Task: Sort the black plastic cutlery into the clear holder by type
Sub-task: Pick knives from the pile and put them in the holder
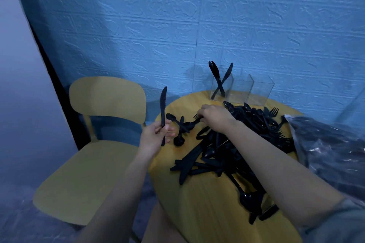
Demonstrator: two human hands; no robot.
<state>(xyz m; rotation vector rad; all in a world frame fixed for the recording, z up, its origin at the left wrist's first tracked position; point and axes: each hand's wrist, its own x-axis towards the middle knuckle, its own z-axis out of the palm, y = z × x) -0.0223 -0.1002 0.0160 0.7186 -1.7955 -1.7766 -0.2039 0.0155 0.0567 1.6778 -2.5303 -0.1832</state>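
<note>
Barely begun: the left hand [156, 137] grips a knife [163, 113] upright; the right hand [214, 117] pinches a fork [197, 117] at the pile [233, 144]. Beyond it, the clear holder [242, 90] has three knives [219, 79].

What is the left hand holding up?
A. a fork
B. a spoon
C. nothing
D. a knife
D: the left hand grips a black knife by its handle, with the long flat blade pointing up, while the right hand reaches into the cutlery pile on the table.
</note>
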